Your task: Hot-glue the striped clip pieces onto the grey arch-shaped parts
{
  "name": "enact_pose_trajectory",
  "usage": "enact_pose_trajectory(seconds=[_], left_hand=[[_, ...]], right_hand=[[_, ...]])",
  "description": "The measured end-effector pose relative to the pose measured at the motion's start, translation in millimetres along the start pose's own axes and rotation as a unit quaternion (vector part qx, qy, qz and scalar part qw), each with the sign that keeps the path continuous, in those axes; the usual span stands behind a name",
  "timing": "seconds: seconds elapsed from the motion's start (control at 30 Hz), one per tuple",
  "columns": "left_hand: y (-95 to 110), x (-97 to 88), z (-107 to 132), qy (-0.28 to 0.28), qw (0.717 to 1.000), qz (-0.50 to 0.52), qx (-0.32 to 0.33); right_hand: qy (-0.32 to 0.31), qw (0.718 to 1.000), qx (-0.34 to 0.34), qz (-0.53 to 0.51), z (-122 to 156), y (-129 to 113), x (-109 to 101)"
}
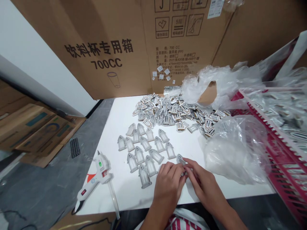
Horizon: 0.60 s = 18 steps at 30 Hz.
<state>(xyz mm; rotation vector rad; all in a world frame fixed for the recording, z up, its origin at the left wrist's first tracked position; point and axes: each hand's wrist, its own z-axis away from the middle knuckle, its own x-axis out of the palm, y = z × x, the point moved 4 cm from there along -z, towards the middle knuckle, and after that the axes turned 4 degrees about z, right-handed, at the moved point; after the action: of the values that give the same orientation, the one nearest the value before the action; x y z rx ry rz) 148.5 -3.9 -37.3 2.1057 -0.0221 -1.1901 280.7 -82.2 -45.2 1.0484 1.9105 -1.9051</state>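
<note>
Close to the table's front edge, my left hand (pixel 168 182) and my right hand (pixel 203 180) meet around a small grey arched window piece (pixel 179 158). Its pointed top sticks out beyond my fingers, while the lower part is hidden by them. The right thumb and forefinger pinch it; the left fingers are curled against it from the other side. Several similar grey arched pieces (pixel 145 176) lie spread to the left of my hands, backs up. Behind them is a heap of arched pieces (pixel 165 110), some showing white and brown patterned fronts.
A white glue gun (pixel 96 180) with a glue stick lies at the table's left edge. Clear plastic bags (pixel 236 150) sit at the right, beside a pink basket (pixel 271 137) filled with bagged pieces. A large cardboard box (pixel 115 76) stands along the back.
</note>
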Motion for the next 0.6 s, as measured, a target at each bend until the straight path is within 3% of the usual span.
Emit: enact_pose_trajectory(seconds=[0.1,0.17,0.3,0.47,0.6], left_hand=[[1,1.9,-1,0.005,0.998,-0.032,0.049],[0,3.4,0,0.01,0.996,-0.056,0.072],[4,4.5,7,0.003,0.991,-0.084,0.108],[14,0.7,23,-0.017,0.988,-0.107,0.112],[16,-3.1,33,-0.011,0.987,-0.125,0.097]], right_hand=[[0.012,0.994,0.09,-0.066,-3,7,0],[0.042,0.991,0.109,-0.063,-11,11,-5],[0.095,0.99,0.065,0.08,-48,13,-21],[0.07,0.978,0.032,0.192,-109,19,-26],[0.049,0.96,0.037,0.272,-139,25,-18]])
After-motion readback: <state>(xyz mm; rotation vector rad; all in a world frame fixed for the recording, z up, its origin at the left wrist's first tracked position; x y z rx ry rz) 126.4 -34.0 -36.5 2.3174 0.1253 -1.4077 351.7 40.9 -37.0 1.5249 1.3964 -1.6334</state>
